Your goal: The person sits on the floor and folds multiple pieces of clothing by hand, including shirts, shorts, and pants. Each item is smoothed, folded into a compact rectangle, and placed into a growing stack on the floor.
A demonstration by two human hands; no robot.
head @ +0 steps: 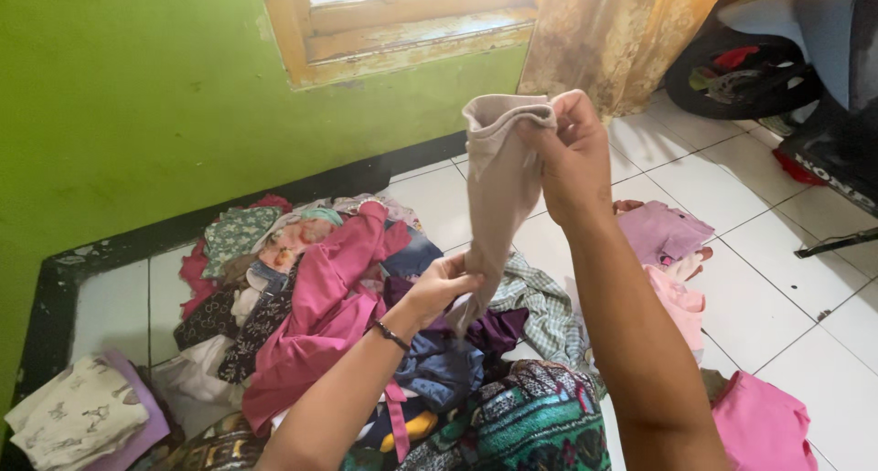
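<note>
I hold a beige garment (pixel 498 187) hanging at twelve o'clock above the clothes pile (pixel 347 325), my right hand (pixel 572 155) pinching its top hem, my left hand (pixel 439 288) closed on its lower edge; it looks light, limp, best gripped at edges.

No packages, signs or screens appear in the room. The only lettering is a white printed label on the dark body panel of a parked motorbike (pixel 837 174), at the far right edge of the view, just above the white tiled floor (pixel 786 279). The label runs at a slant, following the panel, and is partly cut off by the frame.
</note>
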